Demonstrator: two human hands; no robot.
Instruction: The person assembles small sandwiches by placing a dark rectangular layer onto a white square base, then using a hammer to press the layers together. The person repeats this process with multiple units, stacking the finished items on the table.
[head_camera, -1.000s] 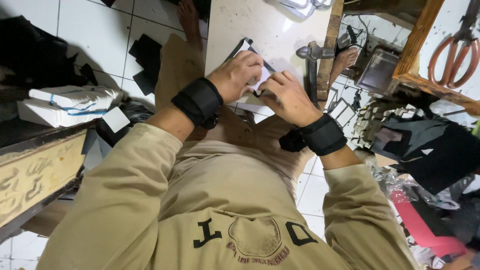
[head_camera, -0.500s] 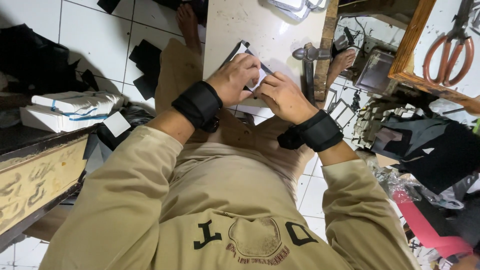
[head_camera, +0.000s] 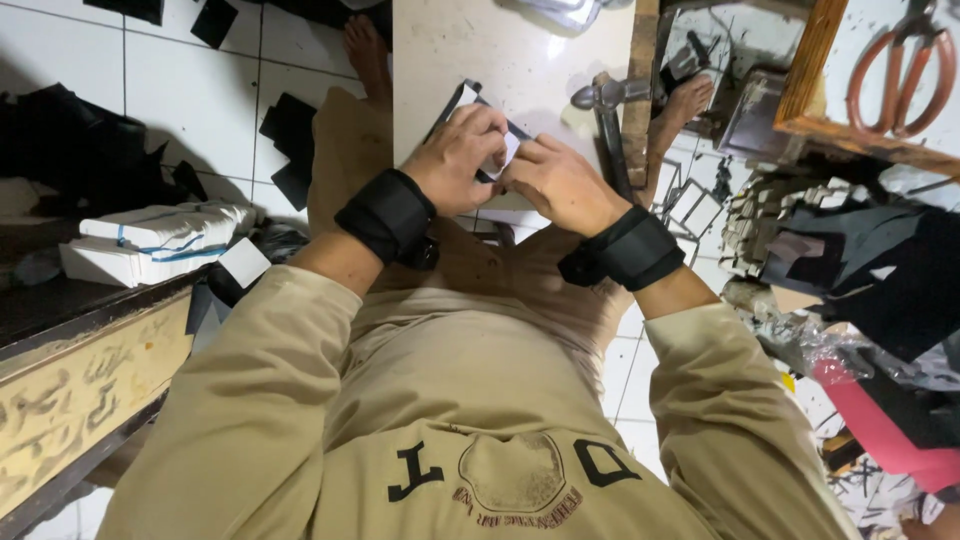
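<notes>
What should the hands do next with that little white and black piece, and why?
Probably press the fold flat. Both the left hand and the right hand pinch the small piece on the pale work slab, fingers meeting at its edge, so it seems only partly shaped.

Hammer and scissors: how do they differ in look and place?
The hammer has a dark grey metal head and lies on the pale worktop beside the right hand. The scissors have orange handles and rest on the wooden-framed surface, far from both hands. Neither is held.
</notes>
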